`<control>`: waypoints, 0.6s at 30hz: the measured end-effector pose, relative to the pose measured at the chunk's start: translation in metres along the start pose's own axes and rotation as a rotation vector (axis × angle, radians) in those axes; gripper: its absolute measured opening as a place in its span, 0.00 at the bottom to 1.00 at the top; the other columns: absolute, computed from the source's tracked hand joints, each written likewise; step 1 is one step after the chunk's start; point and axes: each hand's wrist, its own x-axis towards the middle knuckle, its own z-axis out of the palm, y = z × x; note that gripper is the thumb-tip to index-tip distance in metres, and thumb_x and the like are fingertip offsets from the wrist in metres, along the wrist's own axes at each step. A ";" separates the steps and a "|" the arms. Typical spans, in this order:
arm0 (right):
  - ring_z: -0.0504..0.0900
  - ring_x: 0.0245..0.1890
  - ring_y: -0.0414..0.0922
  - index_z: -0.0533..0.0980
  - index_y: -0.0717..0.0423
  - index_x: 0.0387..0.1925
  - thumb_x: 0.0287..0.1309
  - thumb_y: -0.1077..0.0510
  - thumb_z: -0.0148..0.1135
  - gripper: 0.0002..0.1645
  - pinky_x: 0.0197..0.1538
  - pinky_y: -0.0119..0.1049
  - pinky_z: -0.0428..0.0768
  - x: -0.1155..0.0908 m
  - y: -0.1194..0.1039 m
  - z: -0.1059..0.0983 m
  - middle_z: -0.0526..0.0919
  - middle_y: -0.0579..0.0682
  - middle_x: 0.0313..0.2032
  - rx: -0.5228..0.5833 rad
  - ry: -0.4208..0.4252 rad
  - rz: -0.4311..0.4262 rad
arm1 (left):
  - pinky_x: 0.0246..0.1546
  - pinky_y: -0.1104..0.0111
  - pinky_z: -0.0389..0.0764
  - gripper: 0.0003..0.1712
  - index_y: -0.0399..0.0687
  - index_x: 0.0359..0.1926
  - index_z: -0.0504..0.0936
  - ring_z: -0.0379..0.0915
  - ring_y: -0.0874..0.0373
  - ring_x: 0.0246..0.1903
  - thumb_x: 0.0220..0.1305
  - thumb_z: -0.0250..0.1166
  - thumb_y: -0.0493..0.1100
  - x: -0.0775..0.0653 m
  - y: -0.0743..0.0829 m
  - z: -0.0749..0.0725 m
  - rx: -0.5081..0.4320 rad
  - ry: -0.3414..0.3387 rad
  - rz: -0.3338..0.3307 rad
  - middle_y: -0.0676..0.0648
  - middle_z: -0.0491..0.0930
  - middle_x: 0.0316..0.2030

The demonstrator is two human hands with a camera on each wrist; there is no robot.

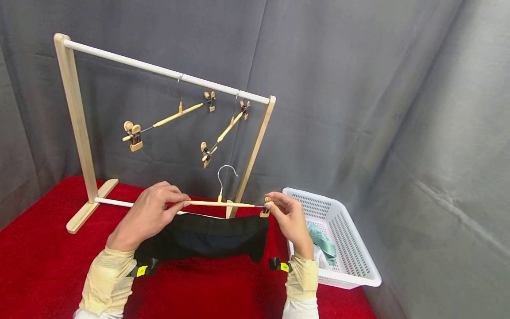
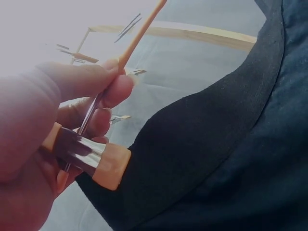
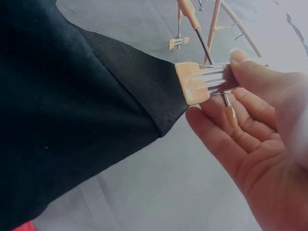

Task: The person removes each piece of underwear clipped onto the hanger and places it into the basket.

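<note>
A wooden clip hanger [image 1: 219, 203] with a metal hook is held level above the table. My left hand [image 1: 149, 217] pinches its bar between thumb and fingers, close to the left clip [image 2: 111, 166]. At the other end, my right hand [image 1: 294, 221] grips the right clip [image 3: 193, 83] between thumb and fingers. A black garment [image 1: 211, 235] hangs below the bar. In the right wrist view, that clip sits at the waistband's corner. The left clip lies against the garment's upper edge; whether it bites the cloth I cannot tell.
Behind stands a wooden rack with a white rail [image 1: 131, 64]. Two bare clip hangers [image 1: 171, 118] hang on it. To the right, a white plastic basket [image 1: 354, 248] holds teal cloth [image 1: 322, 243] and white cloth. Red cloth [image 1: 191, 292] covers the table.
</note>
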 end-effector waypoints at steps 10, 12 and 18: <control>0.77 0.27 0.50 0.75 0.70 0.41 0.53 0.66 0.60 0.14 0.34 0.29 0.77 0.000 0.011 0.003 0.80 0.62 0.31 0.021 -0.010 -0.090 | 0.32 0.64 0.75 0.13 0.55 0.38 0.85 0.68 0.64 0.32 0.47 0.71 0.44 -0.001 -0.002 0.001 0.022 0.010 0.013 0.58 0.80 0.30; 0.77 0.27 0.49 0.76 0.69 0.41 0.52 0.67 0.60 0.13 0.34 0.29 0.77 0.001 0.012 0.004 0.80 0.62 0.31 0.011 -0.005 -0.119 | 0.32 0.64 0.75 0.13 0.55 0.38 0.85 0.68 0.64 0.32 0.47 0.71 0.44 -0.001 -0.002 0.000 0.029 0.016 0.018 0.58 0.80 0.30; 0.76 0.27 0.49 0.77 0.67 0.38 0.51 0.67 0.61 0.11 0.33 0.28 0.76 0.001 0.012 0.005 0.80 0.60 0.31 -0.003 0.018 -0.177 | 0.32 0.65 0.75 0.13 0.55 0.38 0.85 0.67 0.65 0.32 0.47 0.70 0.44 -0.002 -0.002 0.000 0.025 0.024 0.022 0.58 0.79 0.30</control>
